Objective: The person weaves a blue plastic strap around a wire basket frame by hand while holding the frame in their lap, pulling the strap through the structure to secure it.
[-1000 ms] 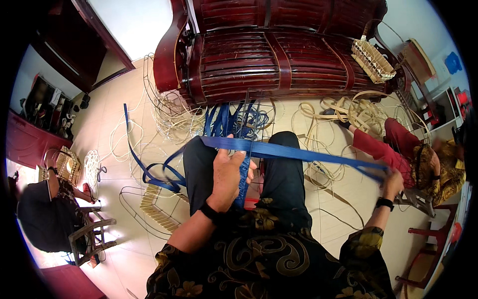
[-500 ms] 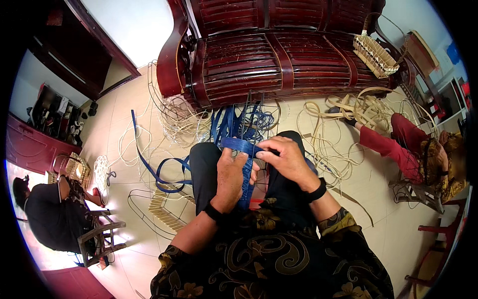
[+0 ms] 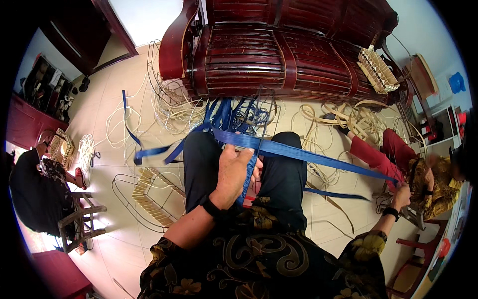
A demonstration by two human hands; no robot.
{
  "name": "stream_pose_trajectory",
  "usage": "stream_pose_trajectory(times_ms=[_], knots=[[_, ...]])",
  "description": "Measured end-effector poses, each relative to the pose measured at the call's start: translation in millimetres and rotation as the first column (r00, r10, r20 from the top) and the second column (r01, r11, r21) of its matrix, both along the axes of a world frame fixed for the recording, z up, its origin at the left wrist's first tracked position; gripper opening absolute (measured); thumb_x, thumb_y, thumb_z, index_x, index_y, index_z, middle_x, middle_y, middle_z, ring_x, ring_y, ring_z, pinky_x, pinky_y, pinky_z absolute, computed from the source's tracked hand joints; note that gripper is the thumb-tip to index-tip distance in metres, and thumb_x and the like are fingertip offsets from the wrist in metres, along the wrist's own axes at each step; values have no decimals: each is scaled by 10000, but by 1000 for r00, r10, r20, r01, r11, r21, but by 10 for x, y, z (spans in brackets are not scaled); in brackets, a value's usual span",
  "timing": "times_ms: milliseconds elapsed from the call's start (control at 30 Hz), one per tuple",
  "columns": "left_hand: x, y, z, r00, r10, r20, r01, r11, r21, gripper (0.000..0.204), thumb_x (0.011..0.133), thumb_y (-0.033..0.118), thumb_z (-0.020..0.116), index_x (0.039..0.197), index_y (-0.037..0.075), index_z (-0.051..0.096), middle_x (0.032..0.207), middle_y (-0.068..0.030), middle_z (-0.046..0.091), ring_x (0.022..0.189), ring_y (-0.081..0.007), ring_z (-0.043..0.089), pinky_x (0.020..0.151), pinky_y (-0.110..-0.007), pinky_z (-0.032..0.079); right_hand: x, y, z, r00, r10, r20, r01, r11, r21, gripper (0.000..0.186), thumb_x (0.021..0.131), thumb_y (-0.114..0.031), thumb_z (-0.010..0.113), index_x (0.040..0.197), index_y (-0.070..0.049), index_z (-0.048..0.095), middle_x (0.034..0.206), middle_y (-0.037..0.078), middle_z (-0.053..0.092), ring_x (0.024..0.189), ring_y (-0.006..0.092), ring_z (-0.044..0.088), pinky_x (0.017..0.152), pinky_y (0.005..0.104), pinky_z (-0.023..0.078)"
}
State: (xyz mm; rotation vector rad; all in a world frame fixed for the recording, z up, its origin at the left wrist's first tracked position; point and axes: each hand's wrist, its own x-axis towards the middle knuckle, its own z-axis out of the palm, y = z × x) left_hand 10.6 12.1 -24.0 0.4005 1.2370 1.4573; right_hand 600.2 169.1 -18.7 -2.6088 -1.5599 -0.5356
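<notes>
A long blue flat strap (image 3: 318, 157) stretches taut across my thighs, from the upright wire of a dark wire frame (image 3: 264, 107) out to the far right. My right hand (image 3: 401, 196) is closed round the strap near its right end, with the arm extended. Between my knees my left hand (image 3: 233, 172) grips the frame's blue-wrapped part (image 3: 248, 180), its thumb up by the crossing strap. Some of its fingers are hidden behind the wrapped part. Past my knees lies a tangle of blue straps (image 3: 226, 114), and a loose blue end (image 3: 338, 193) hangs right of my thigh.
A dark red wooden bench (image 3: 241, 60) stands ahead, with a beige woven basket (image 3: 377, 71) on its right end. Beige cords (image 3: 174, 107) and strips (image 3: 371, 119) litter the floor. A partly woven frame (image 3: 149, 197) lies at left. People sit at left (image 3: 37, 199) and right (image 3: 435, 184).
My right hand has moved from beside my left hand far out to the right, drawing the blue strap straight. The left hand stays at the frame.
</notes>
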Motion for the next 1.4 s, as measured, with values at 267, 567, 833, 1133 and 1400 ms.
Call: stream_pose_trajectory(times_ms=[267, 567, 833, 1133, 1400], knots=[[-37, -14, -2, 1000, 18, -11, -18, 1000, 3, 580, 989, 66, 441, 1497, 26, 163, 709, -120, 617, 465, -143, 549, 414, -257, 453, -2752, 81, 23, 411, 697, -588, -691, 658, 298, 240, 897, -173, 605, 1110, -95, 683, 1008, 71, 699, 914, 207, 646, 802, 350, 503], [-119, -22, 29, 998, 0, -63, 0, 1000, 2, 182, 997, 81, 452, 1156, -4, 478, 746, -133, 625, 518, -163, 578, 446, -270, 471, -4458, -525, -221, -256, 598, -759, -858, 220, 463, 143, 876, -160, 677, 869, -18, 657, 761, 107, 631, 704, 220, 612, 644, 329, 461], [-114, -19, -66, 1000, -23, 18, 23, 999, 22, 158, 994, 85, 470, 1098, -16, 532, 735, -127, 634, 505, -156, 575, 447, -271, 470, -800, 69, -662, 847, 489, -208, -511, 857, -65, 220, 836, -341, 687, 883, -130, 729, 867, 148, 704, 810, 318, 693, 671, 446, 508], [-69, 36, -94, 998, -66, -10, 66, 998, -14, 142, 990, 80, 470, 1024, -23, 560, 740, -128, 641, 502, -163, 575, 443, -273, 466, -2039, 158, -119, 752, 618, -230, -575, 785, 229, 274, 833, -273, 671, 1065, -130, 698, 1051, 101, 696, 947, 283, 678, 766, 454, 501], [-64, 7, 12, 998, -21, -60, 22, 1000, 16, 137, 987, 76, 468, 1060, -13, 541, 739, -122, 637, 511, -154, 575, 450, -261, 468, -4450, -433, -99, -262, 602, -754, -843, 238, 483, 170, 829, -158, 713, 925, -23, 680, 791, 111, 654, 773, 243, 637, 700, 348, 484]])
